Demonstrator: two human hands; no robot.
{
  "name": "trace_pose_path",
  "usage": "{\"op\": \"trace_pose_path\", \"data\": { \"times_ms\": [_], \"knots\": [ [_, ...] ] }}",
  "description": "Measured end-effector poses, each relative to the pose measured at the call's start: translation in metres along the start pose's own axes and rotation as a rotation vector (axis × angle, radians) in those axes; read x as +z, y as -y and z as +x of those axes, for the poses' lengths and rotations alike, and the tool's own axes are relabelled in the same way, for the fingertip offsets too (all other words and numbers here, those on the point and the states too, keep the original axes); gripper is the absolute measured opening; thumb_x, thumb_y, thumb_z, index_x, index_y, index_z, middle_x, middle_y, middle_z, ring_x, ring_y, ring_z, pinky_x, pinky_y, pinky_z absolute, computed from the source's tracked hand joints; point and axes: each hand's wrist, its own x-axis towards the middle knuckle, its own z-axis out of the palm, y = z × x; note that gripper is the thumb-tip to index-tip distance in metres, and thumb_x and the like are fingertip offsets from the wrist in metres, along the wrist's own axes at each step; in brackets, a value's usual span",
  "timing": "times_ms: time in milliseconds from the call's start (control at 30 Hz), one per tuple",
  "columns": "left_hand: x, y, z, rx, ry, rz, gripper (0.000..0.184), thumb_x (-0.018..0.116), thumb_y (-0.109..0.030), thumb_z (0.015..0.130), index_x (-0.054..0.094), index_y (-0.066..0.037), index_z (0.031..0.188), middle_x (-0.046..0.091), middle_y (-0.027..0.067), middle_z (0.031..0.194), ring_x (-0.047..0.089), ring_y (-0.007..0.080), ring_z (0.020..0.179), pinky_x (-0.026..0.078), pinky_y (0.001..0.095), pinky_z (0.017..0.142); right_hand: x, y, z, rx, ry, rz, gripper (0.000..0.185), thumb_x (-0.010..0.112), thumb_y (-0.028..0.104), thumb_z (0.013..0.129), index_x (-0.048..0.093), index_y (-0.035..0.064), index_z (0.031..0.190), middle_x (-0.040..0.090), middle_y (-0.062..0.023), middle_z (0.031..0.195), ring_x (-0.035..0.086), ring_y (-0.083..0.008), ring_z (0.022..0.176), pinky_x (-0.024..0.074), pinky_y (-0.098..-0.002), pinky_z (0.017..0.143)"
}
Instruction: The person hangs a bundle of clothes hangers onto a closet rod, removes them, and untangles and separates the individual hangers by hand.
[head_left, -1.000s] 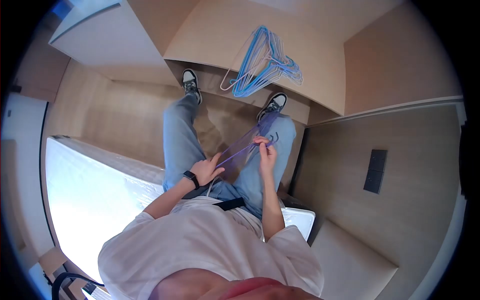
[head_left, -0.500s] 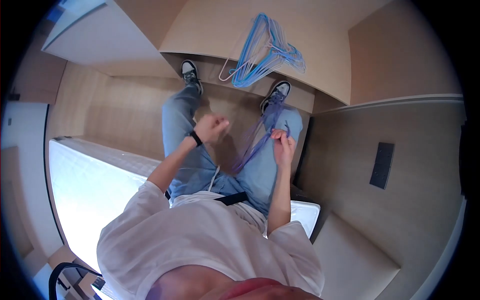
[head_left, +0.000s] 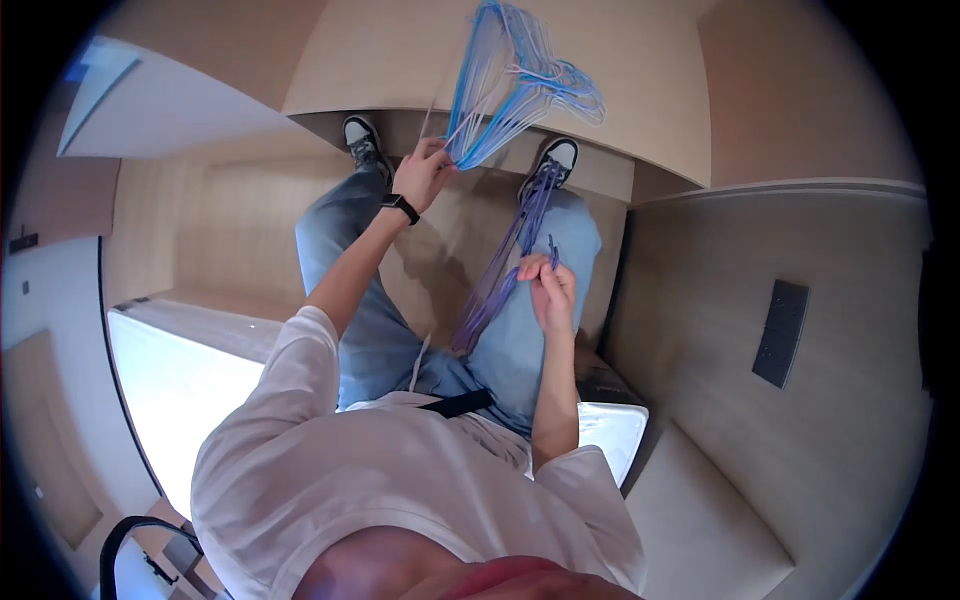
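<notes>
A pile of blue, white and pale pink hangers [head_left: 520, 90] lies on the wooden shelf, its lower corner over the front edge. My left hand [head_left: 422, 178], with a black watch on the wrist, pinches the corner of a pale pink hanger [head_left: 465, 125] at the left side of this pile. Over my right thigh, my right hand [head_left: 548, 288] is closed around the hooks of several purple hangers [head_left: 490, 290]. These hang between my legs, their far ends reaching toward my right shoe. My right fingers partly cover the hooks.
I sit on a white-covered mattress [head_left: 180, 380] facing the wooden shelf [head_left: 640, 100]. A dark socket panel [head_left: 780, 333] is on the right wall, with a beige cushion [head_left: 700, 510] below it. My shoes [head_left: 553, 165] are by the shelf's base.
My left hand has moved forward from above my left thigh to the hanger pile and taken hold of a pale pink hanger. My right hand keeps the purple hangers, now swung slightly left.
</notes>
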Motion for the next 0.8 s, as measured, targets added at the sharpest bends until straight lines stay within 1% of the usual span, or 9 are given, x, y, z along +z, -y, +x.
{"op": "trace_pose_path", "data": {
  "times_ms": [100, 267, 367, 467, 567, 600, 633, 700, 800],
  "knots": [
    [-0.006, 0.000, -0.003, -0.111, 0.070, -0.063, 0.014, 0.069, -0.018, 0.088, 0.063, -0.007, 0.093, 0.057, 0.0104, 0.121, 0.066, 0.0310, 0.084, 0.053, 0.0416, 0.071, 0.000, 0.002, -0.003, -0.007, 0.001, 0.001, 0.028, 0.053, 0.019, 0.100, 0.061, -0.0007, 0.081, 0.061, -0.0116, 0.084, 0.058, -0.0226, 0.085, 0.0401, -0.0387, 0.092],
    [-0.024, 0.026, 0.012, -0.111, -0.139, -0.104, 0.008, 0.067, -0.012, 0.090, 0.064, -0.004, 0.093, 0.063, 0.0099, 0.111, 0.066, 0.0266, 0.082, 0.054, 0.0356, 0.071, -0.005, 0.002, -0.002, 0.015, 0.035, 0.002, 0.027, 0.053, 0.018, 0.100, 0.060, -0.0013, 0.081, 0.060, -0.0113, 0.084, 0.057, -0.0227, 0.085, 0.0420, -0.0370, 0.087],
    [-0.040, 0.051, 0.030, -0.094, -0.242, 0.017, 0.009, 0.069, -0.012, 0.088, 0.066, -0.006, 0.094, 0.063, 0.0099, 0.111, 0.065, 0.0271, 0.086, 0.054, 0.0376, 0.073, -0.007, 0.002, -0.001, 0.011, 0.051, 0.000, 0.026, 0.054, 0.017, 0.100, 0.061, -0.0019, 0.082, 0.060, -0.0117, 0.086, 0.057, -0.0218, 0.086, 0.0437, -0.0353, 0.083],
    [-0.046, 0.098, 0.045, -0.047, -0.274, 0.408, 0.016, 0.072, -0.017, 0.083, 0.066, -0.012, 0.097, 0.062, 0.0094, 0.108, 0.065, 0.0283, 0.086, 0.052, 0.0413, 0.071, -0.006, 0.002, -0.003, 0.034, 0.037, 0.014, 0.025, 0.054, 0.016, 0.099, 0.061, -0.0022, 0.083, 0.060, -0.0123, 0.088, 0.057, -0.0210, 0.086, 0.0447, -0.0341, 0.082],
    [-0.059, 0.076, 0.055, -0.053, -0.323, 0.408, 0.021, 0.072, -0.021, 0.081, 0.066, -0.013, 0.100, 0.061, 0.0105, 0.107, 0.063, 0.0300, 0.093, 0.051, 0.0440, 0.076, -0.005, 0.002, -0.003, 0.041, 0.024, 0.006, 0.023, 0.055, 0.014, 0.099, 0.061, -0.0022, 0.084, 0.060, -0.0126, 0.090, 0.058, -0.0206, 0.087, 0.0452, -0.0339, 0.082],
    [-0.058, 0.061, 0.054, -0.072, -0.182, 0.181, 0.023, 0.072, -0.021, 0.081, 0.066, -0.012, 0.101, 0.060, 0.0119, 0.108, 0.061, 0.0345, 0.099, 0.050, 0.0463, 0.083, -0.006, 0.001, -0.004, 0.035, 0.015, -0.002, 0.022, 0.055, 0.014, 0.099, 0.061, -0.0022, 0.085, 0.060, -0.0124, 0.089, 0.058, -0.0206, 0.087, 0.0454, -0.0339, 0.082],
    [-0.046, 0.058, 0.050, -0.119, 0.009, 0.183, 0.029, 0.071, -0.026, 0.083, 0.065, -0.009, 0.105, 0.060, 0.0156, 0.111, 0.061, 0.0374, 0.100, 0.050, 0.0482, 0.085, -0.005, -0.002, -0.005, 0.031, 0.007, -0.008, 0.022, 0.055, 0.014, 0.099, 0.061, -0.0023, 0.085, 0.060, -0.0123, 0.089, 0.058, -0.0206, 0.088, 0.0455, -0.0339, 0.082],
    [-0.024, 0.038, 0.041, -0.209, 0.242, 0.206, 0.059, 0.064, -0.050, 0.088, 0.056, -0.002, 0.121, 0.058, 0.0253, 0.119, 0.060, 0.0432, 0.106, 0.050, 0.0494, 0.091, -0.001, 0.000, -0.004, 0.038, 0.001, -0.016, 0.022, 0.056, 0.014, 0.098, 0.061, -0.0026, 0.085, 0.060, -0.0123, 0.089, 0.058, -0.0208, 0.088, 0.0458, -0.0340, 0.082],
    [0.023, 0.046, 0.035, -0.365, 0.261, 0.094, 0.077, 0.066, -0.053, 0.084, 0.041, -0.001, 0.135, 0.059, 0.0291, 0.118, 0.061, 0.0461, 0.105, 0.052, 0.0527, 0.089, 0.001, -0.002, -0.001, 0.056, 0.018, -0.022, 0.021, 0.057, 0.014, 0.098, 0.061, -0.0029, 0.087, 0.061, -0.0117, 0.090, 0.059, -0.0207, 0.088, 0.0460, -0.0339, 0.083]
  ]
}}
